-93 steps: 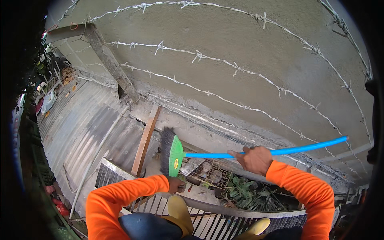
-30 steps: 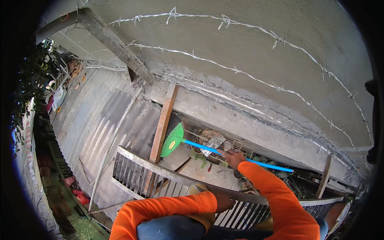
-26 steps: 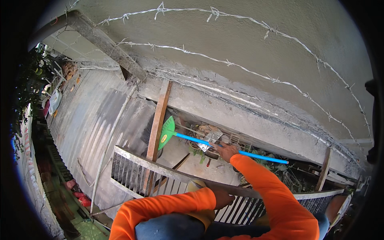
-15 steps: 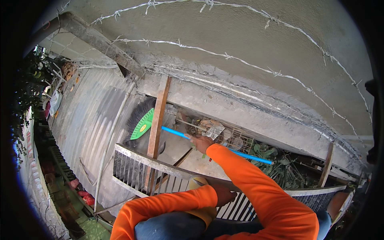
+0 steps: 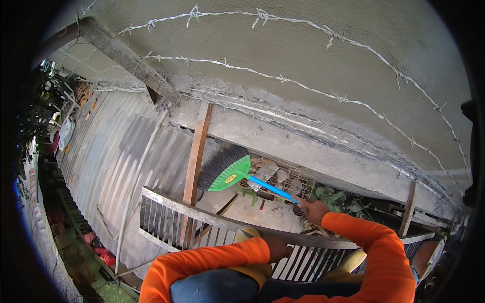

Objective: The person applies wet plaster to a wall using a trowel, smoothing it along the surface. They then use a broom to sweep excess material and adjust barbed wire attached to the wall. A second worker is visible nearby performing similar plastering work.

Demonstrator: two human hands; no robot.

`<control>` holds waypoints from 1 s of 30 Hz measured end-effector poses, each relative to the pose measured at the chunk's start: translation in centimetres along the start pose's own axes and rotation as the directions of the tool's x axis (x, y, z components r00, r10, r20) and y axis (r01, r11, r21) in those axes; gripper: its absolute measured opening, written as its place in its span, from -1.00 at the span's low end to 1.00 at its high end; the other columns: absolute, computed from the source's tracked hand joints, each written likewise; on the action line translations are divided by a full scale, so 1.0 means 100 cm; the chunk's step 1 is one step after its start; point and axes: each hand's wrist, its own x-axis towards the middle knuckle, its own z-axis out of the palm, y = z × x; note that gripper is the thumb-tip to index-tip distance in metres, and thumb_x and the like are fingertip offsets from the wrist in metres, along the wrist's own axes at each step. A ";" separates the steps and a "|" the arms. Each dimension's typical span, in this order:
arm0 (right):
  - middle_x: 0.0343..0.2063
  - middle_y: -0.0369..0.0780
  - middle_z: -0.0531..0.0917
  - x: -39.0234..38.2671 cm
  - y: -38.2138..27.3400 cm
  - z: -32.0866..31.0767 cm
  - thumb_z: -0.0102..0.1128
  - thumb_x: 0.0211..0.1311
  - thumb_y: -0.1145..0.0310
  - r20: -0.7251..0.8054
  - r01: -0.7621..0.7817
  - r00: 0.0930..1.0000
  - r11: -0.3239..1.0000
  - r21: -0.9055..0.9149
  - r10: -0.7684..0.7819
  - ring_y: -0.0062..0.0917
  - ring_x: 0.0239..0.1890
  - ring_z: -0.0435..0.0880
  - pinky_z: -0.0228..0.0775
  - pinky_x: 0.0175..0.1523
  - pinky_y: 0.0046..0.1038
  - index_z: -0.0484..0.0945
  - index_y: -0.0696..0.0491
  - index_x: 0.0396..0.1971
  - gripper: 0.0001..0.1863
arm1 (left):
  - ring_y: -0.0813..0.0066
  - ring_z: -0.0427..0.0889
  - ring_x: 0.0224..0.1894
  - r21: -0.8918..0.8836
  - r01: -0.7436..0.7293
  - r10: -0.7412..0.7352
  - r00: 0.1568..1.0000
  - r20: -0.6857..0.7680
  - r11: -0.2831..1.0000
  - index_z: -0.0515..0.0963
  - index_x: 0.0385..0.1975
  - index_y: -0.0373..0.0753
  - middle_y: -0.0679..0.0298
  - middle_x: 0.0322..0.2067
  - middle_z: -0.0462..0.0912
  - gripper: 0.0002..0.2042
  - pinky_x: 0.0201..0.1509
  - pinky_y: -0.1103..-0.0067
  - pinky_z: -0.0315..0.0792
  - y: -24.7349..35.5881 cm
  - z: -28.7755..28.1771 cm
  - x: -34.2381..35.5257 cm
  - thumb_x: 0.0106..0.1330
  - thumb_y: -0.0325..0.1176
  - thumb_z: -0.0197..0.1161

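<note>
Location: outdoor, elevated spot beside a building wall.
Indicators: barbed wire strung before the wall; corrugated roof at left; slatted railing; leafy plants and wire rack beyond the railing.

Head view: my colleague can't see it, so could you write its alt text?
A person's right hand holds a green-headed broom by its blue handle, bristles toward a wooden beam on the left. The left hand is near a railing, and barbed wire runs before a grey wall.
</note>
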 end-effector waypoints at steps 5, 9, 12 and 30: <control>-0.22 0.04 0.64 0.072 0.015 0.018 -0.16 0.51 0.12 -0.131 0.183 0.970 0.968 -0.175 -0.207 -0.04 -0.44 0.67 0.53 -0.30 -0.02 0.10 -0.50 0.46 -0.44 | 0.00 0.72 -0.32 -0.036 -0.004 0.006 0.998 0.062 0.999 0.50 -0.16 -0.22 0.06 -0.41 0.69 -0.82 -0.25 0.15 0.55 0.004 -0.005 0.008 0.38 -0.29 0.07; -0.08 0.04 0.61 0.087 0.060 0.022 -0.04 0.41 0.21 -0.098 0.146 0.980 0.956 -0.256 -0.176 -0.01 -0.32 0.71 0.56 -0.22 0.00 0.10 -0.54 0.45 -0.35 | -0.05 0.70 -0.35 0.026 0.034 -0.035 0.999 0.029 0.999 0.49 -0.05 -0.23 0.02 -0.42 0.68 -0.77 -0.26 0.14 0.55 0.002 -0.003 0.000 0.39 -0.31 0.04; -0.16 -0.05 0.63 0.038 0.073 0.015 -0.04 0.45 0.17 -0.119 0.195 0.968 0.962 -0.189 -0.220 -0.03 -0.37 0.69 0.56 -0.27 -0.03 0.19 -0.49 0.42 -0.43 | -0.08 0.69 -0.35 -0.045 0.055 -0.054 0.998 0.024 0.997 0.48 0.01 -0.24 0.00 -0.42 0.68 -0.73 -0.27 0.13 0.54 -0.003 -0.002 -0.011 0.40 -0.30 0.04; -0.43 -0.13 0.59 -0.040 0.023 -0.062 0.15 0.37 0.20 -0.124 0.171 0.974 0.975 -0.145 -0.189 -0.12 -0.47 0.62 0.49 -0.33 -0.12 0.54 -0.29 0.21 -0.59 | 0.01 0.54 -0.33 -0.786 0.574 -0.449 -0.653 -0.609 0.231 0.54 -0.34 -0.21 0.07 -0.44 0.57 -0.83 -0.20 0.23 0.41 -0.098 0.142 -0.218 0.29 -0.24 0.25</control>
